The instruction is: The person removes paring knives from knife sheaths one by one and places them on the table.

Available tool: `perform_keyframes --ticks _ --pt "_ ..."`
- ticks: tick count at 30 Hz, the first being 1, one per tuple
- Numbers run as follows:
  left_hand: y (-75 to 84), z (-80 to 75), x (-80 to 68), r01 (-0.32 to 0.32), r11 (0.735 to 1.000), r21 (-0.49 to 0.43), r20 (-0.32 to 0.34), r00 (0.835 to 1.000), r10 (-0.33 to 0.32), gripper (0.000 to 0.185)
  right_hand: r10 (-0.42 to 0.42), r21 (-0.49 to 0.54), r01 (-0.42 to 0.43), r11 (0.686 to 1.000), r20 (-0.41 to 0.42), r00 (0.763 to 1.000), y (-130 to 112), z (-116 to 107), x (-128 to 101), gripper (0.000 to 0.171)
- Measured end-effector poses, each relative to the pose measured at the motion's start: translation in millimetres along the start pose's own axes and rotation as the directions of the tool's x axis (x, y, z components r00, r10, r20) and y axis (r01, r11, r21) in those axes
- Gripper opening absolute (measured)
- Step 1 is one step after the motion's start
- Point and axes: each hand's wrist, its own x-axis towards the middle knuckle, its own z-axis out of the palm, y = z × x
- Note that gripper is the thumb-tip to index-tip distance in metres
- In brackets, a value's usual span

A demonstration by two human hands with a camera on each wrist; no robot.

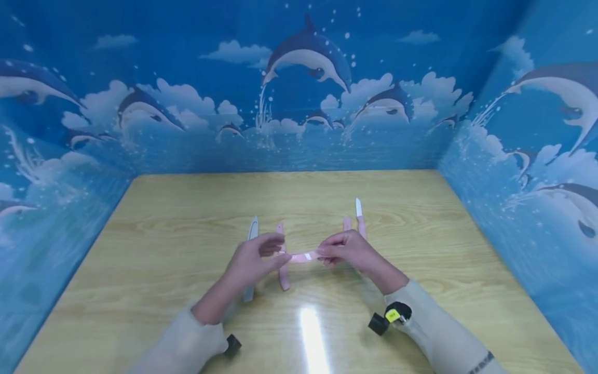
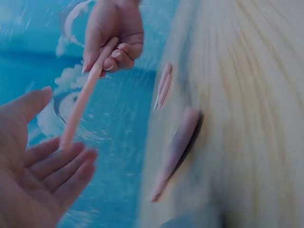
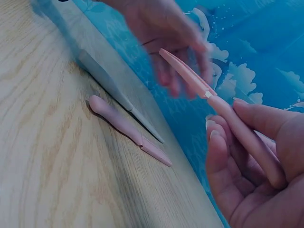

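Observation:
A slim pink knife (image 1: 301,257) with a pink sheath over its blade is held above the table. My right hand (image 1: 348,252) grips it by the handle, fingers curled underneath and thumb on top, as the right wrist view shows. The sheathed end points toward my left hand (image 1: 252,259). That hand has loosely extended fingers, and the knife's tip overlaps its fingertips in the left wrist view. Below, a second pink sheathed knife (image 3: 114,118) lies on the table. Beside it, partly covered by my left hand in the head view, is a larger grey knife (image 1: 253,228).
Beyond my right hand lie a pink-handled knife (image 1: 362,227) with a bare pale blade and another pink piece (image 1: 347,223), partly hidden. The wooden table (image 1: 397,197) meets blue dolphin-printed walls (image 1: 187,145) at the back and sides.

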Motion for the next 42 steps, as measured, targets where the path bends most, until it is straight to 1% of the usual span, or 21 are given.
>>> perform_keyframes --ticks 1,2,3,5,6,8,10,16,20,23,24,25,26,29,30,31,32,33,34,36,42 --pt "2.9 -0.8 -3.3 -0.097 0.989 0.109 -0.039 0.994 0.101 0.054 0.000 -0.006 0.000 1.000 -0.002 1.000 0 1 0 0.028" --pt "5.6 -1.1 -6.4 -0.195 0.955 0.224 -0.061 0.975 0.213 0.057 -0.001 -0.013 0.001 1.000 -0.003 1.000 0 1 0 0.028" --pt "8.2 -0.9 -9.1 -0.282 0.896 0.344 -0.069 0.944 0.324 0.059 -0.002 -0.023 0.002 1.000 -0.003 1.000 0 1 0 0.028" --pt "12.0 0.9 -13.2 -0.398 0.757 0.518 -0.050 0.869 0.492 0.060 -0.002 -0.038 0.002 0.999 -0.010 1.000 0 2 0 0.027" --pt "13.5 2.3 -14.4 -0.430 0.703 0.567 -0.028 0.842 0.538 0.059 -0.003 -0.045 0.003 0.999 -0.015 1.000 0 3 0 0.027" --pt "15.3 5.8 -15.8 -0.449 0.650 0.613 -0.003 0.821 0.570 0.056 -0.009 -0.060 0.008 0.998 -0.025 1.000 0 4 0 0.027" --pt "15.6 9.2 -16.0 -0.438 0.637 0.634 0.009 0.828 0.560 0.053 -0.012 -0.070 0.010 0.997 -0.035 0.999 0 5 0 0.027" --pt "13.6 16.2 -12.2 -0.416 0.647 0.639 0.013 0.847 0.531 0.035 -0.030 -0.061 0.028 0.998 -0.021 0.999 0 7 1 0.028" --pt "13.6 17.2 -11.4 -0.389 0.679 0.623 -0.001 0.867 0.498 0.027 -0.055 -0.075 0.053 0.996 -0.028 0.998 1 9 0 0.029" --pt "13.5 15.7 -11.3 -0.366 0.703 0.609 -0.005 0.885 0.465 0.026 -0.150 -0.210 0.133 0.969 -0.071 0.986 -1 11 -3 0.027" --pt "13.3 15.1 -11.2 -0.361 0.709 0.606 -0.006 0.889 0.458 0.027 -0.204 -0.286 0.173 0.943 -0.083 0.975 -2 12 -4 0.028" --pt "12.6 14.5 -10.7 -0.358 0.710 0.606 -0.007 0.891 0.454 0.026 -0.275 -0.391 0.221 0.894 -0.087 0.957 -4 13 -6 0.030" --pt "12.0 13.9 -10.3 -0.355 0.710 0.608 -0.008 0.892 0.453 0.026 -0.355 -0.502 0.269 0.822 -0.083 0.931 -5 13 -7 0.033" --pt "10.0 12.5 -8.3 -0.346 0.714 0.609 -0.020 0.893 0.450 0.024 -0.561 -0.774 0.354 0.526 -0.002 0.828 -10 17 -12 0.042" --pt "9.8 11.9 -7.8 -0.343 0.716 0.608 -0.024 0.893 0.448 0.023 -0.611 -0.834 0.366 0.414 0.044 0.791 -12 18 -13 0.044" --pt "9.6 11.6 -7.2 -0.336 0.718 0.610 -0.027 0.896 0.442 0.023 -0.643 -0.868 0.377 0.323 0.090 0.760 -13 20 -14 0.044" --pt "9.6 11.1 -6.8 -0.329 0.721 0.610 -0.028 0.901 0.434 0.023 -0.658 -0.882 0.388 0.266 0.128 0.742 -14 22 -14 0.042" --pt "9.8 10.7 -6.4 -0.322 0.727 0.606 -0.028 0.905 0.424 0.023 -0.660 -0.891 0.393 0.227 0.156 0.735 -16 24 -15 0.039" --pt "10.3 10.3 -6.3 -0.315 0.733 0.604 -0.027 0.910 0.413 0.023 -0.656 -0.894 0.398 0.206 0.176 0.734 -17 26 -15 0.036" --pt "11.1 9.7 -6.4 -0.303 0.741 0.598 -0.020 0.920 0.392 0.023 -0.637 -0.895 0.400 0.198 0.193 0.746 -18 29 -16 0.031" --pt "12.0 8.3 -6.4 -0.288 0.758 0.586 -0.004 0.934 0.358 0.022 -0.565 -0.912 0.337 0.234 0.154 0.811 -17 32 -18 0.028"
